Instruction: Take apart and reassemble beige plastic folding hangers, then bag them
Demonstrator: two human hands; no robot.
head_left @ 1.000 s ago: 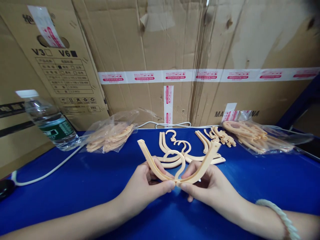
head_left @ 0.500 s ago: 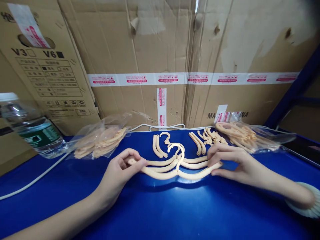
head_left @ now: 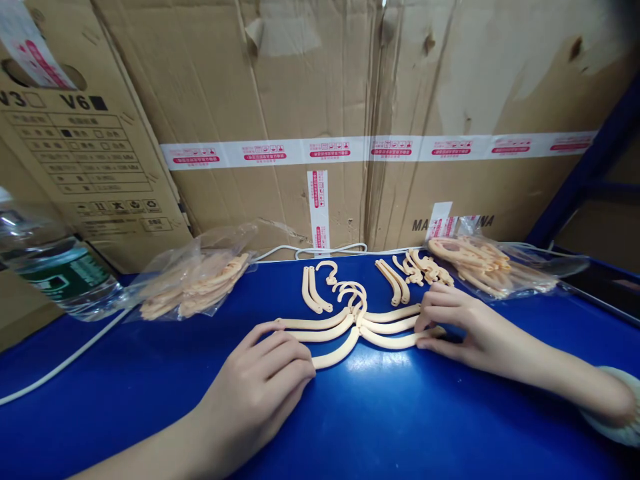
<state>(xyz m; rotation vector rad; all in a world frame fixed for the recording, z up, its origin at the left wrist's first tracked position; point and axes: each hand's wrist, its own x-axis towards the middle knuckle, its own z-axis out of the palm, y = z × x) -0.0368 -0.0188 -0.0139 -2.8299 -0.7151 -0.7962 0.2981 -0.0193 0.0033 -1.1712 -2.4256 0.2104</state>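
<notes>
Three cream-coloured hangers lie one behind another on the blue table (head_left: 380, 413), their hooks overlapping at the middle. The front hanger (head_left: 337, 353) has its left arm's end under my left hand (head_left: 265, 380), whose fingers curl down over it. At the other side my right hand (head_left: 450, 320) pinches the right arm of this hanger between thumb and fingers. Its fingertips also come close to the rear hangers (head_left: 390, 317). Behind them lie two loose hanger arms (head_left: 311, 290) beside a single hook (head_left: 327, 272). Another pair of loose arms (head_left: 393, 283) lies near a pile of hooks (head_left: 423, 267).
Clear bags of hanger parts stand at the left (head_left: 200, 280) and right (head_left: 490, 267). A water bottle (head_left: 60, 267) is at the far left, with a white cable (head_left: 65, 363) near it. Large cardboard boxes (head_left: 280, 87) close off the back.
The front hanger has come down onto the table beside the other two, its hook now tipped back over theirs. My left hand has rolled over, back upward, and moved right. The view has shifted slightly.
</notes>
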